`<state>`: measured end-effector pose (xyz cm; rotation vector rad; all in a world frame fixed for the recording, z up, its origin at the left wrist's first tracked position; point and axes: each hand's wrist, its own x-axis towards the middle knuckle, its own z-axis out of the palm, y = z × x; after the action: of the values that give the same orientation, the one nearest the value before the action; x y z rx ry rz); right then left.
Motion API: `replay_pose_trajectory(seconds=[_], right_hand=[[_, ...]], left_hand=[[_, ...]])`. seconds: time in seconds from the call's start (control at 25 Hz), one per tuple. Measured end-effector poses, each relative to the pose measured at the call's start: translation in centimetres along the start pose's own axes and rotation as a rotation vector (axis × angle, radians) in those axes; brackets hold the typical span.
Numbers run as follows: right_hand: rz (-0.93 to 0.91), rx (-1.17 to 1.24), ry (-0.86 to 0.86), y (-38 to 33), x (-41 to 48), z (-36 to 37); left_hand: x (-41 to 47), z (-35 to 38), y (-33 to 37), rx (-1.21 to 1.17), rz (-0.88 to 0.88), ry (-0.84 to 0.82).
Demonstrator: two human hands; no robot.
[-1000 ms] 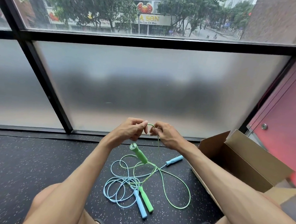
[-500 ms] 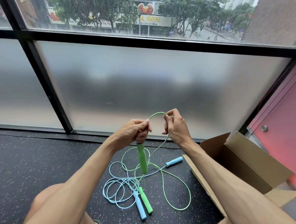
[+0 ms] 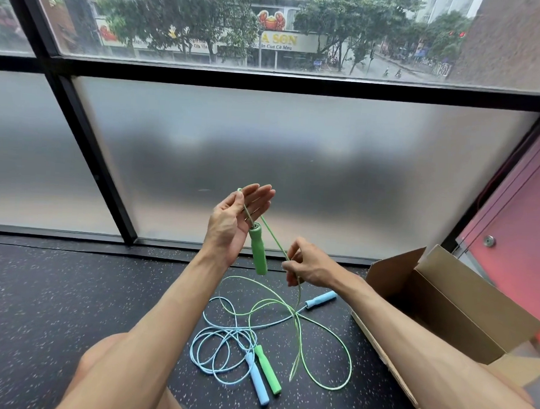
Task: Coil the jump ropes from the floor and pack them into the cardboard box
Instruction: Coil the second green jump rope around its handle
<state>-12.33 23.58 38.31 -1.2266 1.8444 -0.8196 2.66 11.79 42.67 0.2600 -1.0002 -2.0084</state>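
Floor (image 3: 54, 302): L hand (image 3: 230, 224) opened; rope (image 3: 274, 239) draped.

Through the window's clear upper pane, a pale shop sign (image 3: 286, 40) across the street carried large yellow letters reading "A SƠN", its beginning hidden behind foliage. A smaller dark line beneath it read roughly "Cua Cà Mau", the words before that unclear. A banner (image 3: 192, 43) further left bore lettering too small to read.
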Motion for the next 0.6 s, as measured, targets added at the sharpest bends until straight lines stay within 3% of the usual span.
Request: replay_pose_trajectory(seconds=[0.12,0.28,0.44,0.6], right_hand=[[-0.083,-0.196,0.077,-0.3,-0.1,0.2],[-0.371,-0.402,0.228,-1.2,-0.5,0.7],[-0.595,-0.437,0.310,-2.7,-1.5,0.9],[-0.691,-0.421,0.412,-3.7,-2.2,0.2]], left_hand=[[0.4,-0.6,-0.1,0.042,0.104,0.168],[1.0,-0.8,-0.5,0.273,0.172,0.302],[0.9,-1.1,-1.1,0.656,0.165,0.234],[0.4,-0.8,-1.2,0.804,0.063,0.103]])
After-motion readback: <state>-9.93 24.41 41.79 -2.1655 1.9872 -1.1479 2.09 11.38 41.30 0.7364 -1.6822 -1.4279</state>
